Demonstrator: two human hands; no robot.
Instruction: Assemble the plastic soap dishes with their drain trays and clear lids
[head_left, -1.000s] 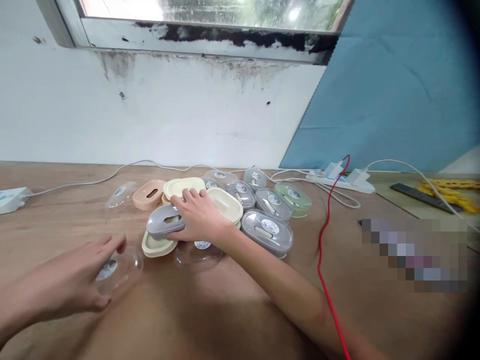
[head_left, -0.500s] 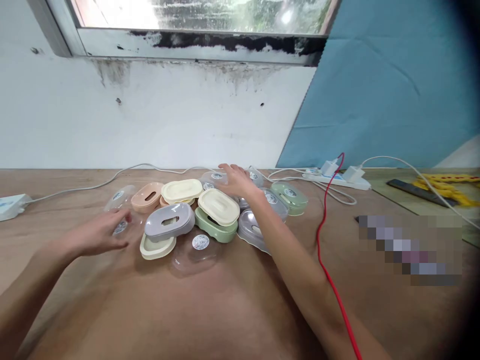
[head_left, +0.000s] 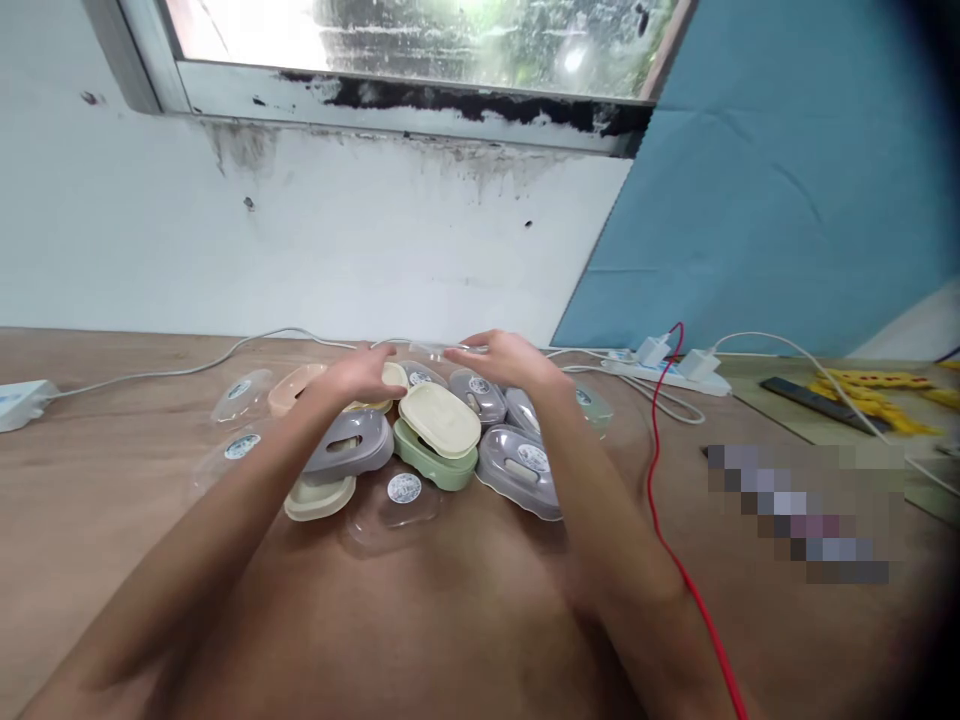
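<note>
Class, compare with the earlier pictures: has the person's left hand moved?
Yes. The left hand has gone from the near clear lid away toward the wall, now meeting the right hand over the far dishes.

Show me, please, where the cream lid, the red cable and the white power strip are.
cream lid [head_left: 439,418], head view, middle of its top.
red cable [head_left: 651,470], head view, its stretch on the table.
white power strip [head_left: 667,373], head view, its body.

Soap boxes [head_left: 439,445] cluster mid-bench [head_left: 465,620]; loose lids [head_left: 241,398] lie left, a power strip [head_left: 664,368] right, seemingly behind.

Both hands — left hand [head_left: 360,372], right hand [head_left: 510,362] — now at far lid [head_left: 439,349]
</note>
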